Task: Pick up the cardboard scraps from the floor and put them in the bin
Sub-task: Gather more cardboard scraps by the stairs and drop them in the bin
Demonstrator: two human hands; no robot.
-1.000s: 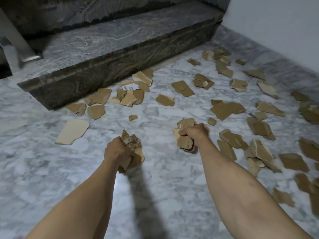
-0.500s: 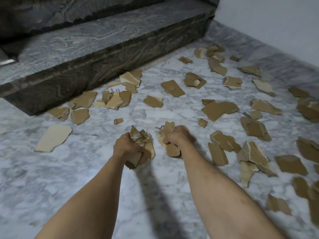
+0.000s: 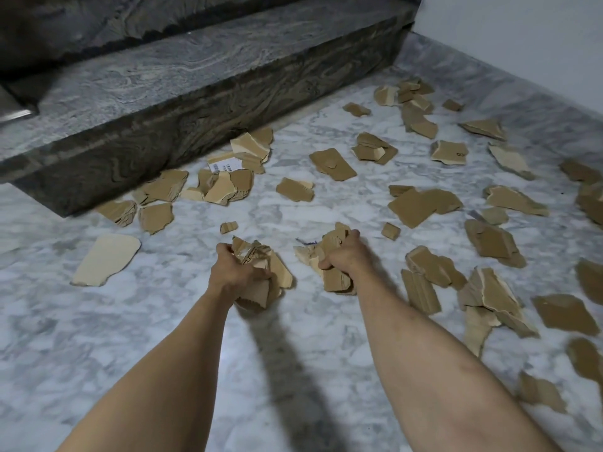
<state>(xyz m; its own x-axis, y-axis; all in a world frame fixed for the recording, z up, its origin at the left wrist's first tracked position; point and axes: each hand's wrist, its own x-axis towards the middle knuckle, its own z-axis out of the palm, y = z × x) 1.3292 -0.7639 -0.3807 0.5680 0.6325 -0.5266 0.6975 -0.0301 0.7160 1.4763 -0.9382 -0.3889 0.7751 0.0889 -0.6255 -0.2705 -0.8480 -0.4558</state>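
Observation:
My left hand [image 3: 236,270] is shut on a crumpled bundle of brown cardboard scraps [image 3: 270,275], held above the marble floor. My right hand [image 3: 347,259] grips a second bundle of scraps [image 3: 329,256] a little to the right. Both hands hang side by side near the centre of the view. Many loose cardboard scraps lie on the floor: a pale large piece [image 3: 106,259] at left, a cluster with a labelled piece [image 3: 225,182] by the step, and several more [image 3: 424,207] spread to the right. No bin is in view.
A dark stone step [image 3: 202,106] runs across the top left, with a second step behind it. A white wall [image 3: 522,37] closes the right rear corner. The grey-white marble floor [image 3: 163,321] stretches under my arms, with my shadow across it.
Both hands, each with its bundle, have come closer together towards the centre. The view has swung slightly, so the step and scraps sit differently in frame.

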